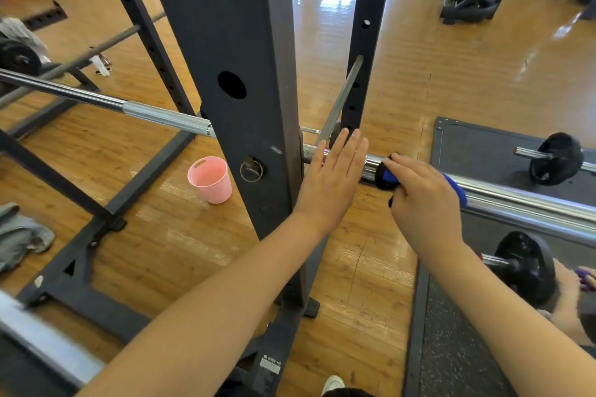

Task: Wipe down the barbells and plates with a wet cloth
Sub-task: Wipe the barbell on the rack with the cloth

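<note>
Cloth [392, 176] in blue and black sits wrapped over the chrome sleeve of the barbell [516, 200], and your right hand [425, 200] is clamped around it from above, fingers curled over the bar so the fabric hugs the metal; that grip looks chosen so one slide along the sleeve cleans the full round surface. Your left hand [335, 171] is flat and open, fingers together and pointing up, held at the inner end of the sleeve just beside the rack upright [235, 74]; whether the palm actually touches the bar you cannot tell from this angle, but it reads as a brace to keep the bar from rolling or sliding while you wipe. The upright is your main obstacle: it crosses the bar right where the sleeve meets the shaft, so the cloth cannot pass straight through to the knurled shaft [161, 114] on the far side, and you would likely have to reach around. A thin steel rod [338, 103] leans across just behind your left fingers. The pink bucket [211, 179] stands on the wooden floor, near the foot of the upright and within reach for re-wetting. Black plates [556, 159] on shorter bars lie on the dark mat [467, 145] to your right, well apart from the cloth, apparently not yet being wiped.
</note>
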Available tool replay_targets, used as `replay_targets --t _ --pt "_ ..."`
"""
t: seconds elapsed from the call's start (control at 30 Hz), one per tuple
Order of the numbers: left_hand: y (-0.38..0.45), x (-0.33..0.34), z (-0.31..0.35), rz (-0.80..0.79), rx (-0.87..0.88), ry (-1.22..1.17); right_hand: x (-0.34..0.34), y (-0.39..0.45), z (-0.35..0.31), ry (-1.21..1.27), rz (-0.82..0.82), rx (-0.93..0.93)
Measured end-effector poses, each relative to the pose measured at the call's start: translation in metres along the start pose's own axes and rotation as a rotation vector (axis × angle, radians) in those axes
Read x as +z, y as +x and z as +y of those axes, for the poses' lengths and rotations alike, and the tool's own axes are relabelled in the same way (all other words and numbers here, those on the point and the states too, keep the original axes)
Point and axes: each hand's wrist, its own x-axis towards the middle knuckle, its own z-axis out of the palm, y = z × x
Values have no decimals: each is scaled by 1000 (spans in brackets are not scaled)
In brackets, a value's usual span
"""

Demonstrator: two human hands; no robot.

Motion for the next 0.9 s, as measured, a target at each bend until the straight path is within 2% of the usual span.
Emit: replay_targets --t 0.1,0.2,0.3,0.47,0.57,0.67,0.77,0.9 --pt "4 -2 1 39 -3 -2 9 5 -10 13 -12 44" --pt "8 -2 0 67 0 -21 8 -5 -8 -31 -62 -26" --pt "10 -3 1 44 2 -40 -6 -15 5 -34 -58 -89" --pt "16 -10 2 -28 -43 -94 -1 -2 -2 33 -9 11" --pt "16 -7 2 -65 -35 -102 10 0 -12 48 -39 2" --pt "15 -7 3 -43 -42 -102 1 -10 -2 -3 -63 -64" --pt "15 -8 3 -42 -50 -122 -10 -9 7 -2 -35 -27" --pt "15 -9 6 -15 -100 -216 -2 6 -3 14 -131 -27"
